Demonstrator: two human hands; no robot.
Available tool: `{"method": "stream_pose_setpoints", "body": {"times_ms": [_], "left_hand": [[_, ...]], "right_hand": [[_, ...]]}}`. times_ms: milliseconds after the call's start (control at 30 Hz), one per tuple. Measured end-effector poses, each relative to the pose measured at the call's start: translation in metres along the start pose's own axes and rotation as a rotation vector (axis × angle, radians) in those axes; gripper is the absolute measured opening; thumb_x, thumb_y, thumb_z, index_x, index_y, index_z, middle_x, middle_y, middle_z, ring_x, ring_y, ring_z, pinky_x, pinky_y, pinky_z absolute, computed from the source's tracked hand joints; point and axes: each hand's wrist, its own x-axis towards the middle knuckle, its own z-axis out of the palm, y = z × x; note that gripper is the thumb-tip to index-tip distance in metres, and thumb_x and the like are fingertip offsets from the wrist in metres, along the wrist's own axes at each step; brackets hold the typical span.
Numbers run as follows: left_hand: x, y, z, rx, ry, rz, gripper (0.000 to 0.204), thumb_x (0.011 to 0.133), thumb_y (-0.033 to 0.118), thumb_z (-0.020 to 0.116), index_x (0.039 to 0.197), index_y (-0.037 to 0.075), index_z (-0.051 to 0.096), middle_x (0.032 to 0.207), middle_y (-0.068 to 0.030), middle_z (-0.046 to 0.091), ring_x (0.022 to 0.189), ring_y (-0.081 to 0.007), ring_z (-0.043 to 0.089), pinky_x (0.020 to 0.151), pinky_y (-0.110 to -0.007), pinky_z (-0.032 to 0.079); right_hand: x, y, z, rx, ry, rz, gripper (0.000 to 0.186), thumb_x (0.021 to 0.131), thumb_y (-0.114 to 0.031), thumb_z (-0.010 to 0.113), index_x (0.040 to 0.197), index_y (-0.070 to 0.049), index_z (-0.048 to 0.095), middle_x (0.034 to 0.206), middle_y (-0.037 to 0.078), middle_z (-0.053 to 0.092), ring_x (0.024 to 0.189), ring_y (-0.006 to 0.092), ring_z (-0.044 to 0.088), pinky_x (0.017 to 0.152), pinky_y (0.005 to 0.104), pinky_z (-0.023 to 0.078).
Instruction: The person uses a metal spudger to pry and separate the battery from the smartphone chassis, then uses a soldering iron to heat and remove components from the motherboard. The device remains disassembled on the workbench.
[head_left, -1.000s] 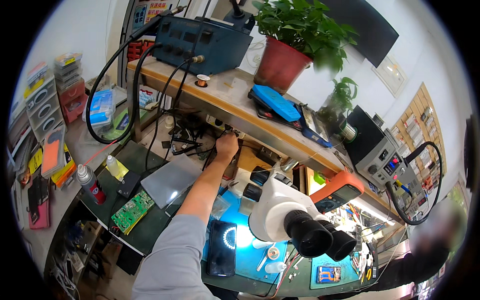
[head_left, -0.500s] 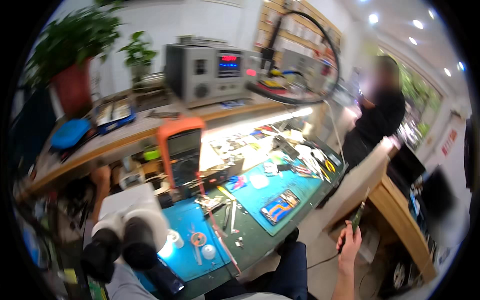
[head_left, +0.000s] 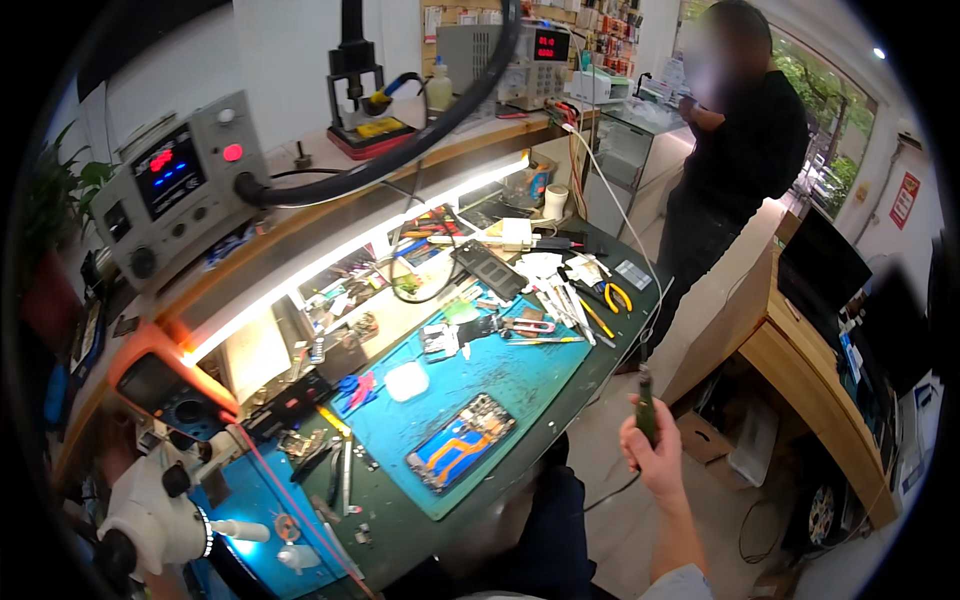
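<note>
My right hand (head_left: 655,450) is closed round the dark green handle of a slim tool (head_left: 645,395), pointed upward, with a cord below, off the bench's right edge. My left hand is hidden; only some skin of that arm shows behind the white microscope (head_left: 140,510) at the lower left. An opened phone (head_left: 460,440), with an orange-and-blue inside, lies on a blue mat (head_left: 530,385) among small parts, a white square piece (head_left: 406,380), tweezers and yellow-handled pliers (head_left: 617,298). An orange multimeter (head_left: 165,380) stands to the left.
A grey station (head_left: 180,190) with a thick looping hose sits on the upper shelf (head_left: 280,230), a power supply (head_left: 465,60) farther back. A co-worker in dark clothes (head_left: 740,150) stands beyond the bench, hands raised. A wooden desk (head_left: 800,370) with monitors is at the right.
The view has swung right from the microscope and shelf. My left hand, earlier reaching under the shelf, has left view; my right hand came into view holding the tool and appears farther left now.
</note>
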Motion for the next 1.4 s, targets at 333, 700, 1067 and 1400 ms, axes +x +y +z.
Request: {"method": "stream_pose_setpoints", "body": {"times_ms": [333, 700, 1067, 1400], "left_hand": [[-0.249, -0.052, 0.184, 0.828, 1.813, 1.120, 0.028, 0.109, 0.005, 0.052, 0.134, -0.006, 0.062, 0.125, -0.0221, 0.067, 0.112, -0.0332, 0.067, 0.098, -0.039, 0.053], [-0.197, 0.103, 0.575, 1.042, 0.228, 1.758, 0.015, 0.080, 0.007, 0.077, 0.092, 0.008, 0.069, 0.073, 0.0016, 0.059, 0.062, -0.0142, 0.059, 0.055, -0.029, 0.046], [-0.210, 0.138, 0.574, 1.005, 0.232, 1.502, 0.021, 0.076, -0.002, 0.068, 0.095, 0.006, 0.071, 0.065, -0.0041, 0.058, 0.056, -0.0211, 0.061, 0.055, -0.037, 0.053], [-0.128, 0.157, 0.704, 0.222, -0.631, 1.158, 0.059, 0.101, 0.027, 0.068, 0.150, 0.000, 0.050, 0.152, -0.0191, 0.055, 0.136, -0.0279, 0.057, 0.113, -0.039, 0.045]], "right_hand": [[0.070, -0.001, -0.071, -0.540, -0.708, -0.217, 0.054, 0.093, -0.026, 0.078, 0.141, -0.008, 0.063, 0.103, 0.010, 0.075, 0.088, 0.0208, 0.073, 0.077, 0.0312, 0.055], [0.038, -0.033, -0.095, -0.764, -1.183, -0.543, 0.048, 0.092, -0.032, 0.078, 0.136, -0.015, 0.066, 0.083, 0.002, 0.064, 0.067, 0.0243, 0.066, 0.057, 0.0350, 0.052], [0.034, 0.006, -0.146, -0.628, -0.959, -0.466, 0.052, 0.088, -0.028, 0.082, 0.136, -0.016, 0.068, 0.082, 0.002, 0.065, 0.065, 0.0237, 0.064, 0.057, 0.0344, 0.052], [0.019, 0.068, -0.118, -0.195, -0.651, -0.135, 0.045, 0.098, -0.003, 0.062, 0.140, 0.002, 0.048, 0.106, 0.014, 0.073, 0.088, 0.0195, 0.073, 0.076, 0.0315, 0.058]]}}
